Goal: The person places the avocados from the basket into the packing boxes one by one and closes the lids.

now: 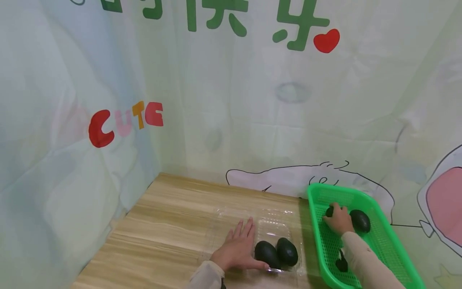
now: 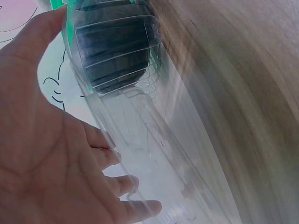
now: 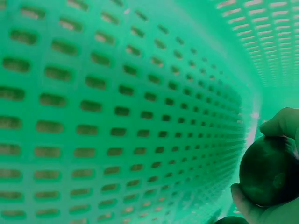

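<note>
In the head view, my left hand (image 1: 239, 249) rests with fingers spread on the clear plastic clamshell container (image 1: 273, 228), its thumb along the near edge. Two dark avocados, one on the left (image 1: 267, 254) and one on the right (image 1: 287, 252), sit side by side in the container's near part. The left wrist view shows one dark avocado (image 2: 114, 49) through the ribbed plastic. Inside the green basket, my right hand (image 1: 340, 220) grips another avocado (image 3: 266, 170) between thumb and fingers. Just right of that hand lies a further avocado (image 1: 360, 221).
The green perforated basket (image 1: 388, 237) stands on the right of the wood-grain table (image 1: 155, 228), beside the container. A printed cloth (image 1: 231, 120) hangs behind and to the left. A small dark item (image 1: 341, 263) shows by the right sleeve; its kind is unclear.
</note>
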Demonstrator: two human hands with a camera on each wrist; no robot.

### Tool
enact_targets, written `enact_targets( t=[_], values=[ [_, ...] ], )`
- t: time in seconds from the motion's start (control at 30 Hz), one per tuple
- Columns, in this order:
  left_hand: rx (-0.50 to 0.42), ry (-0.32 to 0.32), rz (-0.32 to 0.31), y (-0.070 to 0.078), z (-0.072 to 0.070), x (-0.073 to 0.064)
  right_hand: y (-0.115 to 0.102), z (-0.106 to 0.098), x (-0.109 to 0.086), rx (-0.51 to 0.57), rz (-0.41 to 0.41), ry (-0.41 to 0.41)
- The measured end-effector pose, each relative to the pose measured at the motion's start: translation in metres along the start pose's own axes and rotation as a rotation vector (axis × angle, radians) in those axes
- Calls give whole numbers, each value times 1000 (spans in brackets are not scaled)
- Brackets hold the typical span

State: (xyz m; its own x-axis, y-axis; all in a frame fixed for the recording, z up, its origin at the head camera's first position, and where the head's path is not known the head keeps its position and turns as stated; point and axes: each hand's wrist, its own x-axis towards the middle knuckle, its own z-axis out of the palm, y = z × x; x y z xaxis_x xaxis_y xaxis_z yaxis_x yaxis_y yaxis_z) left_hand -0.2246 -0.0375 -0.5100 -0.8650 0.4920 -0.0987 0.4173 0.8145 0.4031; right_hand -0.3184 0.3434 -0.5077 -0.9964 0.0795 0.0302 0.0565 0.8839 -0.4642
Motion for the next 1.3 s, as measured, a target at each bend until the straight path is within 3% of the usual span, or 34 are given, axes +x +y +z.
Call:
enact_targets(
  t=[0.3, 0.6, 1.3],
  values=[
    [-9, -6, -3, 0, -2, 1, -1, -16, -12, 4, 8, -35],
    [-21, 0, 3, -2, -1, -1, -23, -46, -37, 24, -11, -83],
    [-32, -8, 12, -3, 1, 2, -86, -74, -103, 149, -11, 32]
  ],
)
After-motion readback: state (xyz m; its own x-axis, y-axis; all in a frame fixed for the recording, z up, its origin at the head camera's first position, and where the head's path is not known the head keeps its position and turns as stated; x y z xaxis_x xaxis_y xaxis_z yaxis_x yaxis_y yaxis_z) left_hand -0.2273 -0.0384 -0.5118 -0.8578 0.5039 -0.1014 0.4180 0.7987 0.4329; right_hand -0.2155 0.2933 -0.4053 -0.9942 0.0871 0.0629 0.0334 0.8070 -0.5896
